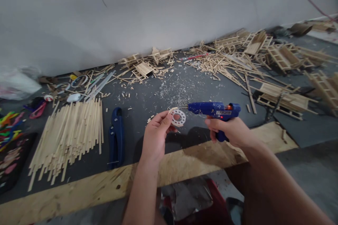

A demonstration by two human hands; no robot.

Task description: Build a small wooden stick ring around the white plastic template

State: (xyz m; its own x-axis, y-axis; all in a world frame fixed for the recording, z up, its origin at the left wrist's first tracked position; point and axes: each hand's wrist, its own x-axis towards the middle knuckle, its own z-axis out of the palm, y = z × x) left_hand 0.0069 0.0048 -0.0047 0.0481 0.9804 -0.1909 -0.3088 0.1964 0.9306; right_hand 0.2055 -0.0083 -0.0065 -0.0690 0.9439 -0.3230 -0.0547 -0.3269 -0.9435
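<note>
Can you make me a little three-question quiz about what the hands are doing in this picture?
1. True or false: the right hand grips a blue plastic glue gun.
2. What does the left hand pinch? A) small white ring-shaped wheel B) red ball C) metal spoon
3. Fill in: the big pile of pale wooden sticks lies to the ____ of the dark blue cutter tool.

Key: 1 true. 2 A, the small white ring-shaped wheel, close to the gun's nozzle. 3 left.
</note>
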